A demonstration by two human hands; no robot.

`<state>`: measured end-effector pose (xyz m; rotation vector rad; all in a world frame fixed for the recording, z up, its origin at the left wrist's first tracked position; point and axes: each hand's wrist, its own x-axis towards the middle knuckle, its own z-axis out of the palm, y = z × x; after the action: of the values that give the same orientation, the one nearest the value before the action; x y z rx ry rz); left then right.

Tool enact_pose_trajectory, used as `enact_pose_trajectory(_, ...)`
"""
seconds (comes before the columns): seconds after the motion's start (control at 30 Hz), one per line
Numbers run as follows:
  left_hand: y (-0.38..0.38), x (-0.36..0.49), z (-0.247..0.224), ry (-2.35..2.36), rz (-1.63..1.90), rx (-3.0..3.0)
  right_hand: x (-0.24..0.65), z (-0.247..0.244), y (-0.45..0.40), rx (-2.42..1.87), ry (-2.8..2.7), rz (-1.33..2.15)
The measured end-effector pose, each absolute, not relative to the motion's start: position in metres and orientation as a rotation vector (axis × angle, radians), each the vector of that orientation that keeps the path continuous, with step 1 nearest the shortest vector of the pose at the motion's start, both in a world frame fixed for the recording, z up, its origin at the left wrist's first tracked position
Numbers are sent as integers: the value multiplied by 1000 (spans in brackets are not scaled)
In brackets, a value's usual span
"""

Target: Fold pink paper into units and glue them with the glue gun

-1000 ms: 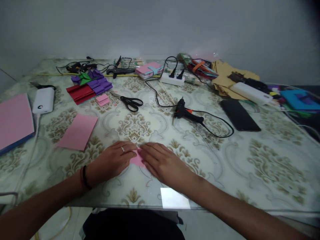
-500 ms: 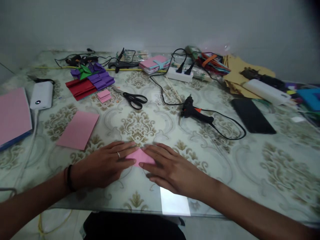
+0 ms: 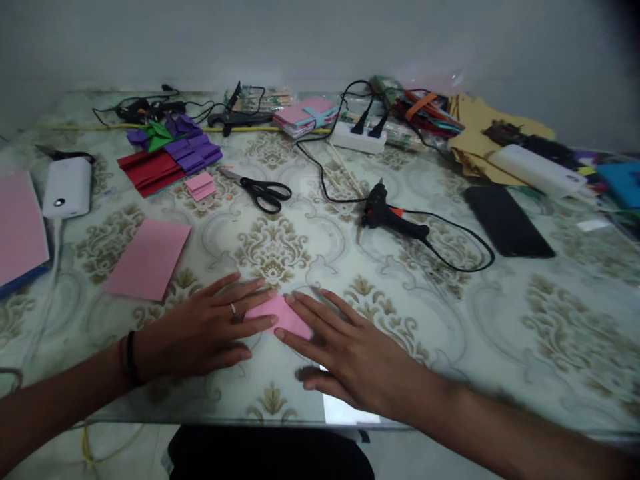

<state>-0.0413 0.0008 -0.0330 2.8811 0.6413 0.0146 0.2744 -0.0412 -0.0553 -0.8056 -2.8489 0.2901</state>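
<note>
From afar, I press pink paper (image 3: 289, 313) flat with my left hand (image 3: 185, 333) and right hand (image 3: 357, 357), fingers now fanned wider (so more paper shows between them).

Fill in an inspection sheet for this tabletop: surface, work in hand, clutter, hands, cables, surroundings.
Surface: patterned tabletop, glossy; spills: nothing seen.
Work in hand: small pink paper, flat under the fingertips.
Clutter: scissors with blades parted slightly, if at all; glue gun on its side; black phone-like slab.
Hands: left and right both spread, fingers on the paper.
Cables: black cord loops beside the glue gun; two plugs in the white power strip.
Surroundings: plain wall behind; other people: nothing seen.
</note>
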Motion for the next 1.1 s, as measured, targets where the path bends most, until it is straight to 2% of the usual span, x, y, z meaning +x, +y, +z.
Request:
enact_pose_trajectory(0.33,-13,-27,-31,550,69,2865,282,-35,-30,-826,-2811,224)
enact_pose_trajectory(0.47,-33,-11,-38,804,158,2824,265,-35,-34,-1021,-2734,57)
enact_pose_trajectory(0.63,-49,3,-39,986,149,2836,246,-48,-63,-1086,-2675,6)
enact_pose_trajectory(0.8,-52,2,-37,1087,193,2775,244,-51,-86,-1103,-2688,98)
enact_pose_trajectory(1.1,-39,-14,-44,774,171,2820,251,-49,-78,-1081,-2715,322)
